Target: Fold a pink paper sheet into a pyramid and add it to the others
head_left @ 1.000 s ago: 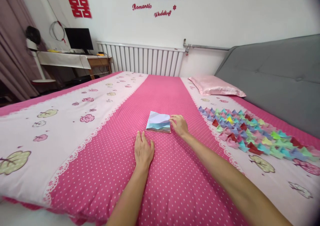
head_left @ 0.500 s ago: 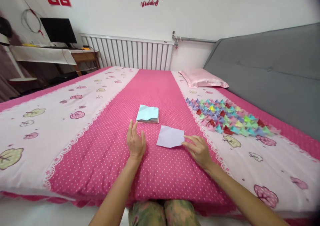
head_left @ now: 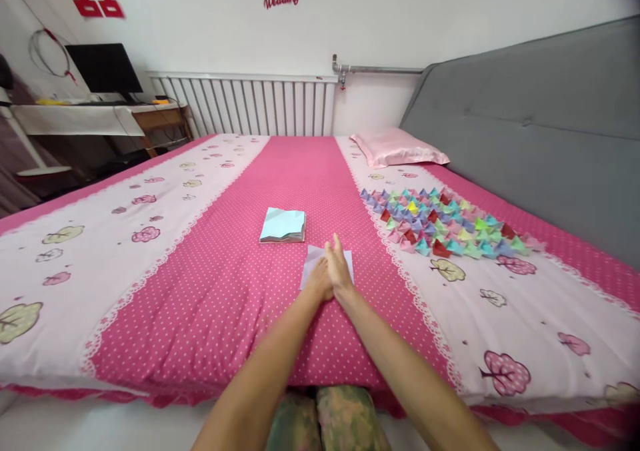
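**Thin sheet pinned flat on a soft bed**

Your left hand [head_left: 320,279] and right hand [head_left: 339,269] lay side by side, touching, fingers flat and pressing one pale sheet of paper [head_left: 311,262] onto the pink dotted bedspread [head_left: 220,304], just in front of the paper stack [head_left: 283,225]. That sheet looked light, floppy and easily creased; on the yielding bed, you would best take it by a free corner or edge.

Bright, even, soft daylight with faint shadows, sharp at the centre, while the wide lens bends and darkens the corners.
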`<state>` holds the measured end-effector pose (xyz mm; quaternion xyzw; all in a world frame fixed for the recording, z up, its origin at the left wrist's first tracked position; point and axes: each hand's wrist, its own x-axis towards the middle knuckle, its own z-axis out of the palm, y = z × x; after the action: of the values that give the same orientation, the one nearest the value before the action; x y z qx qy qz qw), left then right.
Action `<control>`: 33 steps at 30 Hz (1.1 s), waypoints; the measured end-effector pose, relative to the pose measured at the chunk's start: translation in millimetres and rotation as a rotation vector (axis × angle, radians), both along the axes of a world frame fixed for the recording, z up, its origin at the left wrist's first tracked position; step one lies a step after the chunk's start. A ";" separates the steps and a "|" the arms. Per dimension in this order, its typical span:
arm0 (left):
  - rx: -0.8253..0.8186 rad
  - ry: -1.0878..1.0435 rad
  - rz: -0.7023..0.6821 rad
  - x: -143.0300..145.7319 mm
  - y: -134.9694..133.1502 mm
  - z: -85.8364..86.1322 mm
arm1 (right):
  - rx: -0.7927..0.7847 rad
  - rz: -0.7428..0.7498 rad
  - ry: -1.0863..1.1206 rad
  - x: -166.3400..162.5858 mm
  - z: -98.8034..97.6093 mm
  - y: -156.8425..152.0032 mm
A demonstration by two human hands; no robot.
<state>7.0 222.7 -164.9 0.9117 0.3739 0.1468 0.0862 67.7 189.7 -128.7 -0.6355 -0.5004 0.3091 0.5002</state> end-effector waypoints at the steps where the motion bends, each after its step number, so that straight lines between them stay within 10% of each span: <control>1: -0.008 0.004 0.015 -0.7 0.6 -7.7 | -0.024 -0.003 -0.026 -4.8 -7.1 6.9; 9: -0.026 0.050 0.068 -7.7 -2.4 -17.0 | -0.040 0.081 -0.189 15.7 -44.8 9.4; 33: 0.072 0.090 0.518 -63.0 -14.6 -9.1 | -0.347 0.071 -0.911 56.5 -55.1 -9.2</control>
<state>-56.0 208.2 -173.9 0.7938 0.5927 0.1367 -0.0035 124.1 180.5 -183.9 -0.7626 -0.6309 0.0952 0.1062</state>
